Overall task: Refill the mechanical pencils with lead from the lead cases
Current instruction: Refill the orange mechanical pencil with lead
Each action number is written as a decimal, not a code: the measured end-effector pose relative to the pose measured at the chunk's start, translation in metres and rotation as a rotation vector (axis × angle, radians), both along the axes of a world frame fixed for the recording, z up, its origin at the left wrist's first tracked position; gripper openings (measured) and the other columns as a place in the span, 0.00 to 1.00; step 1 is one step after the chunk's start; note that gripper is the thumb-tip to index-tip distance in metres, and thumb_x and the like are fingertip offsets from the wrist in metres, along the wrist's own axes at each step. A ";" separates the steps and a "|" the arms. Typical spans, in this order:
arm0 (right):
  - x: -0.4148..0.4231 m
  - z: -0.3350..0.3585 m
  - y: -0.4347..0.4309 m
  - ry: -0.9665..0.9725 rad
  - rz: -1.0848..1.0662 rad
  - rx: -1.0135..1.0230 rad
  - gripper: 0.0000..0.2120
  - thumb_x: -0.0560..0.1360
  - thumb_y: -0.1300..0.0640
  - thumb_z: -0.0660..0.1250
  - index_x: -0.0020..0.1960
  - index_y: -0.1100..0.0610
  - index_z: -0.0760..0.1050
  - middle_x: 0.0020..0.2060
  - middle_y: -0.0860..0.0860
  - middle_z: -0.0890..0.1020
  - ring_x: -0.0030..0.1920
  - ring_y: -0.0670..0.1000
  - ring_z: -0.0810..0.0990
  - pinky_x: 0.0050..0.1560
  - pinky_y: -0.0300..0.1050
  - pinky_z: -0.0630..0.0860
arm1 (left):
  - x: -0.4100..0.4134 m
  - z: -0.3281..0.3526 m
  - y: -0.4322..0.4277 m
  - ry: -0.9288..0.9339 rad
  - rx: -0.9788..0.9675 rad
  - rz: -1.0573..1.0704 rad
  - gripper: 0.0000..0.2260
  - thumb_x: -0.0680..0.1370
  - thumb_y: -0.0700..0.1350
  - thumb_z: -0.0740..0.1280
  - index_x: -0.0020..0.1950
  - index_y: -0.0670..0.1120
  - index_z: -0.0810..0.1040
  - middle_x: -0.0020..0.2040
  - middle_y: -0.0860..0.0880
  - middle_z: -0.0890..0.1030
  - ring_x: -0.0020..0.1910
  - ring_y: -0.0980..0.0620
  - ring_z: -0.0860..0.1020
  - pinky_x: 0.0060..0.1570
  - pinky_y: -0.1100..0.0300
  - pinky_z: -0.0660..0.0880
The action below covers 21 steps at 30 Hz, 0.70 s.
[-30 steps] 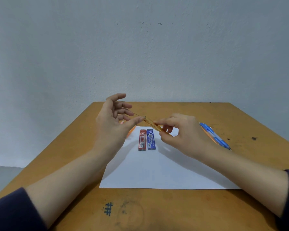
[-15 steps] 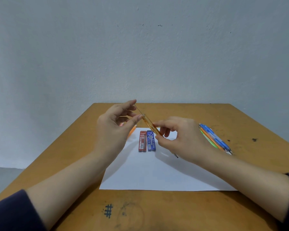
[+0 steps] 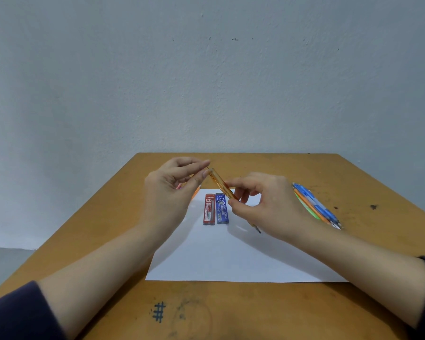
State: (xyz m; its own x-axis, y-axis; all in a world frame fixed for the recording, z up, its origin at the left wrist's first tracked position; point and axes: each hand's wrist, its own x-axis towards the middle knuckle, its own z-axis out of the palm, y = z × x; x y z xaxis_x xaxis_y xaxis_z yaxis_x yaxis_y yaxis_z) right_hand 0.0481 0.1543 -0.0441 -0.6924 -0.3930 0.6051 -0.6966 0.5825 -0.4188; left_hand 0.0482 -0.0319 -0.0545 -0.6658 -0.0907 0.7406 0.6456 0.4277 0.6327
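My right hand [image 3: 263,207] pinches a translucent orange mechanical pencil [image 3: 221,183], tilted with its open top end up and to the left and its tip low near the paper. My left hand [image 3: 172,190] has its thumb and forefinger pressed together right at that top end; whether a lead sits between them is too fine to see. Below, a red lead case [image 3: 209,209] and a blue lead case [image 3: 222,209] lie side by side on a white paper sheet [image 3: 231,256].
A bundle of blue, orange and green mechanical pencils [image 3: 314,204] lies on the wooden table [image 3: 255,312] to the right of the paper. Something orange [image 3: 196,192] shows behind my left hand. A grey wall stands behind the table's far edge.
My left hand's fingers have closed from spread to a pinch at the pencil's top end. The thin lead that stuck out of the top is no longer visible. The pencil is tilted more steeply.
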 end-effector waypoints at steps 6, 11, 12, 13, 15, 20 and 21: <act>-0.001 -0.001 0.000 0.004 0.014 -0.046 0.14 0.71 0.60 0.72 0.56 0.52 0.82 0.36 0.42 0.79 0.39 0.45 0.78 0.43 0.45 0.77 | 0.001 -0.001 0.002 -0.026 0.063 -0.042 0.11 0.73 0.46 0.69 0.53 0.56 0.80 0.48 0.56 0.82 0.47 0.56 0.81 0.48 0.58 0.79; -0.002 -0.002 0.000 0.001 0.017 -0.058 0.14 0.71 0.60 0.72 0.55 0.52 0.82 0.36 0.42 0.79 0.39 0.45 0.78 0.43 0.46 0.77 | 0.006 0.002 0.004 -0.048 0.071 -0.065 0.07 0.72 0.48 0.68 0.49 0.55 0.81 0.46 0.54 0.82 0.44 0.57 0.80 0.44 0.58 0.80; -0.003 -0.002 0.000 -0.004 0.017 -0.057 0.14 0.71 0.60 0.72 0.56 0.52 0.82 0.36 0.42 0.79 0.40 0.45 0.78 0.43 0.45 0.77 | 0.006 0.003 0.004 -0.055 0.074 -0.071 0.07 0.72 0.48 0.68 0.49 0.55 0.81 0.46 0.54 0.82 0.43 0.57 0.80 0.44 0.58 0.80; -0.003 -0.002 0.000 -0.007 0.018 -0.058 0.14 0.71 0.60 0.72 0.56 0.51 0.82 0.36 0.41 0.78 0.40 0.45 0.78 0.43 0.45 0.77 | 0.006 0.003 0.004 -0.059 0.074 -0.073 0.07 0.72 0.48 0.68 0.49 0.55 0.81 0.46 0.54 0.82 0.44 0.57 0.80 0.44 0.58 0.80; -0.003 -0.002 0.000 -0.010 0.018 -0.061 0.14 0.71 0.60 0.72 0.55 0.51 0.82 0.35 0.40 0.78 0.41 0.45 0.78 0.43 0.43 0.77 | 0.005 0.002 0.003 -0.064 0.067 -0.070 0.08 0.72 0.48 0.68 0.51 0.55 0.81 0.47 0.54 0.83 0.45 0.56 0.81 0.45 0.58 0.80; -0.003 -0.002 0.001 -0.007 0.017 -0.069 0.14 0.71 0.61 0.72 0.56 0.52 0.81 0.36 0.42 0.79 0.40 0.44 0.77 0.42 0.40 0.76 | 0.008 0.002 0.004 -0.080 0.083 -0.077 0.08 0.73 0.47 0.68 0.51 0.55 0.81 0.47 0.54 0.84 0.46 0.54 0.81 0.46 0.54 0.80; -0.003 -0.002 0.001 -0.003 0.022 -0.077 0.14 0.71 0.61 0.72 0.56 0.52 0.81 0.36 0.43 0.79 0.40 0.45 0.77 0.41 0.41 0.75 | 0.009 0.002 0.005 -0.087 0.092 -0.084 0.08 0.73 0.47 0.68 0.51 0.54 0.82 0.47 0.54 0.84 0.46 0.54 0.81 0.46 0.53 0.80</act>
State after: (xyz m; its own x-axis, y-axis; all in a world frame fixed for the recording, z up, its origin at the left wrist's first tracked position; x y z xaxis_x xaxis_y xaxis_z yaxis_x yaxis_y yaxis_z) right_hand 0.0456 0.1550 -0.0464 -0.6857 -0.3608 0.6322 -0.7078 0.5332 -0.4634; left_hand 0.0569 -0.0269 -0.0525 -0.7353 -0.0965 0.6708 0.6175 0.3125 0.7219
